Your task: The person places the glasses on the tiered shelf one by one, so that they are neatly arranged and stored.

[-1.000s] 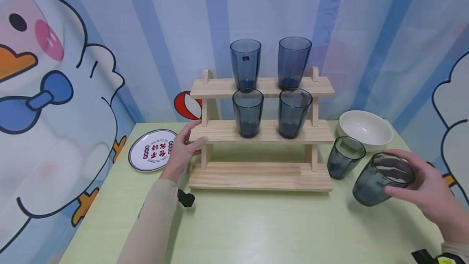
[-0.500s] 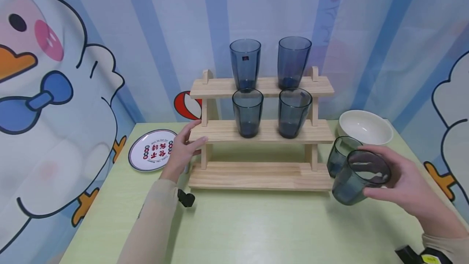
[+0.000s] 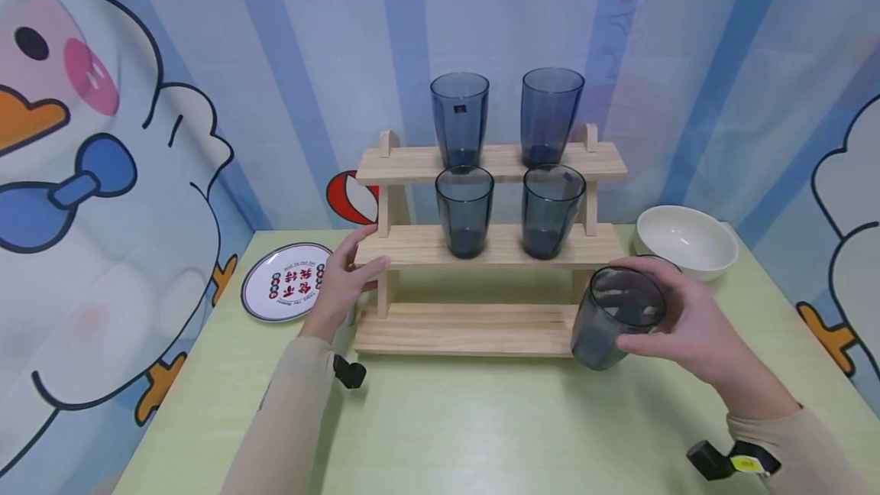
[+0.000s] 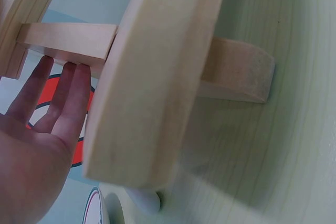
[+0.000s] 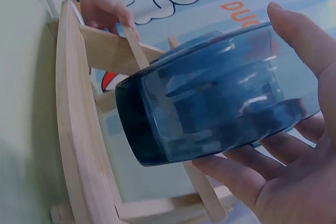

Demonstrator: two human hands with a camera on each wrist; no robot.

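Observation:
A three-tier wooden rack (image 3: 467, 331) stands on the table. My left hand (image 3: 347, 273) holds its left end at the middle tier, thumb in front; in the left wrist view the fingers (image 4: 73, 103) touch an upright. My right hand (image 3: 687, 327) grips a blue-grey drinking glass (image 3: 601, 327) by its side, tilted, in front of the rack's lower right end. In the right wrist view the glass (image 5: 210, 98) lies between thumb and fingers. Two like glasses stand on the top tier, one being the left glass (image 3: 461, 117); two stand on the middle tier, including the right glass (image 3: 550, 212).
Behind my right hand another glass is mostly hidden, only its rim showing. A white bowl (image 3: 687, 239) stands at the table's back right. A printed plate (image 3: 285, 281) lies left of the rack. A patterned cloth (image 3: 309, 82) hangs behind the table.
My right hand has moved left with the glass, from beside the bowl to the rack's lower right end, now covering the glass on the table. My left hand stays put.

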